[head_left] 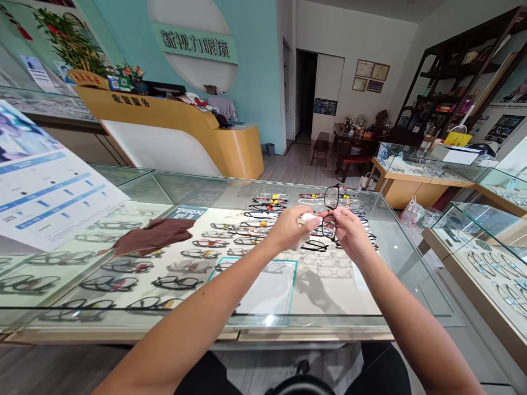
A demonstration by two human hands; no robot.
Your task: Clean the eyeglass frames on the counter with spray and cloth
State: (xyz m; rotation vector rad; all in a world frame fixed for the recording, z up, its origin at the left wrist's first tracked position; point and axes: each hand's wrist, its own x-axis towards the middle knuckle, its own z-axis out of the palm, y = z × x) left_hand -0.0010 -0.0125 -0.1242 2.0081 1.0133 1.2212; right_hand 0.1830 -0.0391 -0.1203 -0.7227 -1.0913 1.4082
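Note:
A pair of black-framed glasses (331, 197) is held above a glass display counter (263, 321). My right hand (348, 233) grips the frame near its lower lens. My left hand (290, 227) pinches a small white cloth (309, 220) against the glasses. Both forearms reach out over the counter top. Rows of spectacle frames (214, 243) lie inside the case under the glass.
A brown cloth (154, 236) lies on the glass at the left, beside a tilted printed board (45, 186). More glass cases (486, 258) stand to the right. A yellow reception desk (185, 131) is behind, with a doorway (307, 96) further back.

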